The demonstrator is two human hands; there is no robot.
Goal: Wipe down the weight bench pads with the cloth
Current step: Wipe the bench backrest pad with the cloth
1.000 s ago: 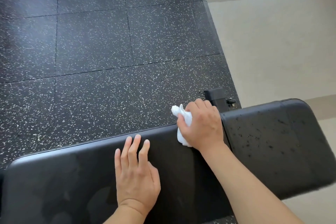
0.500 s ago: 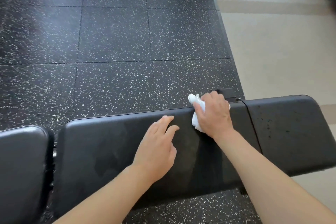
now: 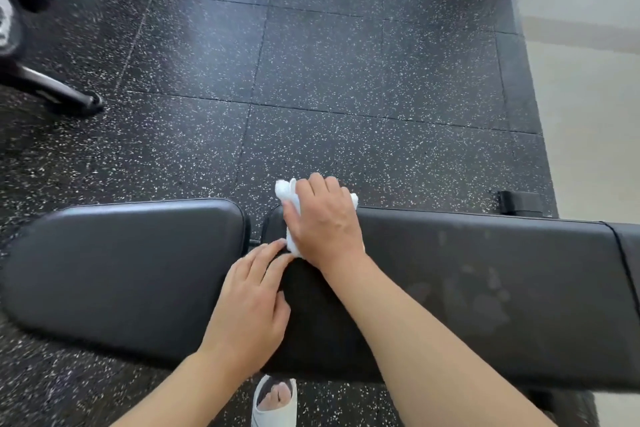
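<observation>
Two smooth black vinyl pads with rounded corners span the lower frame: a seat pad (image 3: 121, 267) at left and a long back pad (image 3: 485, 281) at right, a narrow gap between them. Speckled rubber floor tiles (image 3: 311, 80) lie open beyond the far edge. The crumpled white cloth (image 3: 289, 198) sits at the back pad's upper left corner, under the right hand (image 3: 323, 222), whose curled fingers grip it. The left hand (image 3: 252, 308) rests flat just below, fingers extended, fingertips perhaps touching the cloth.
</observation>
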